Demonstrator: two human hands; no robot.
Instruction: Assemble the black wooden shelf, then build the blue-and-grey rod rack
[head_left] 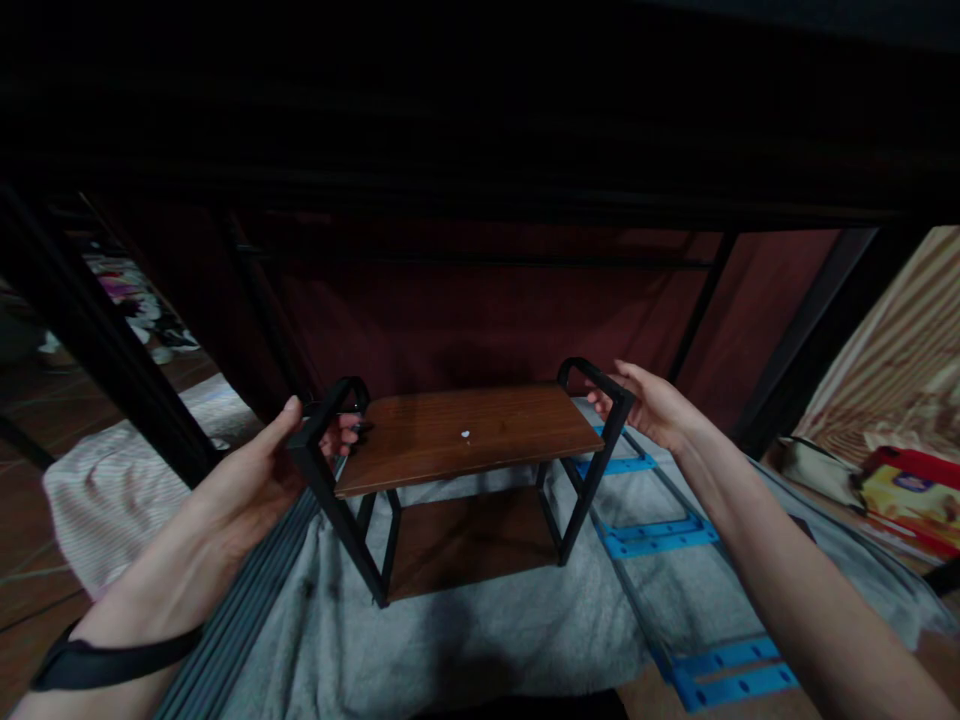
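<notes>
Background: a maroon panel (480,310) closes the far side below a dark overhead structure (480,130); a grey cloth (525,625) covers the near surface.

The two-tier rack (420,430), with wood-grain boards and a black metal frame, is centred on this cloth. Its legs appear to meet the fabric. A small white mark is on the upper board.

The left hand (289,455) is curled around the left end loop, thumb raised outside. The right hand (652,405) bends its fingers behind the right end loop. Firmness of either grasp cannot be determined.

Right of the rack lie blue perforated crosspieces (660,537); left, grey rods (251,590). Farther right is a red-and-yellow package (911,500).

Caution: uneven lifting could tilt the rack. Dragging could bunch the cloth or catch a leg on the crosspieces. Raising it too high could strike the overhead structure.
</notes>
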